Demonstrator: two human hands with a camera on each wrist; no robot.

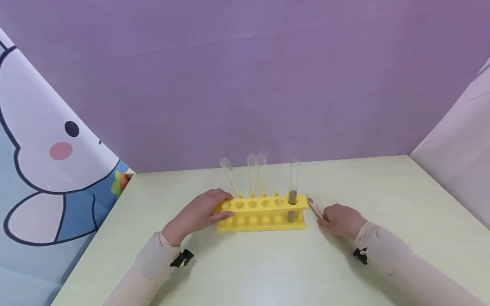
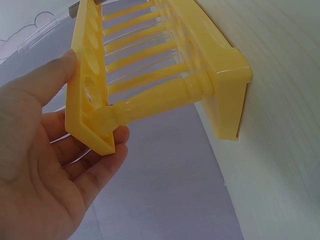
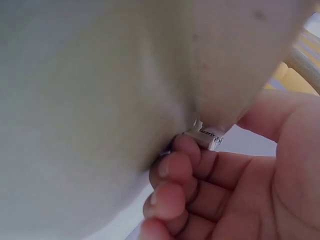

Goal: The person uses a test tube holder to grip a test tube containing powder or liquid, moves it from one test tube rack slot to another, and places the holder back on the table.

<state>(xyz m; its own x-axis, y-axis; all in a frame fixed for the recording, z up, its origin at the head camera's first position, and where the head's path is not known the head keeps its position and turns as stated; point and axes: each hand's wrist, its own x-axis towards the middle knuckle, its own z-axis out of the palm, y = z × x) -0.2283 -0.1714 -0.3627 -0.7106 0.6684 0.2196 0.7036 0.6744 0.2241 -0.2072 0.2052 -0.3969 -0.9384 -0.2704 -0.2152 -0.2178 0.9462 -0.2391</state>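
Observation:
A yellow test tube rack (image 1: 262, 208) stands upright on the table. My left hand (image 1: 200, 212) grips the left end of its top plate; in the left wrist view the thumb (image 2: 60, 75) lies on one side and the fingers on the other. A test tube (image 1: 293, 178) with a grey filling sits in the rightmost hole. Just right of the rack, my right hand (image 1: 342, 221) holds a wooden test tube clamp (image 1: 314, 207) pointing toward the rack's right end. The right wrist view shows the clamp's wood (image 3: 230, 60) close up, with curled fingers beside its small metal part.
Behind the rack's holes, empty test tubes (image 1: 261, 174) hang mouth down on pegs, and one (image 1: 229, 174) leans left. The pale table (image 1: 260, 267) ends at a purple backdrop (image 1: 245, 85). A cartoon-printed cloth (image 1: 38, 127) hangs at the left.

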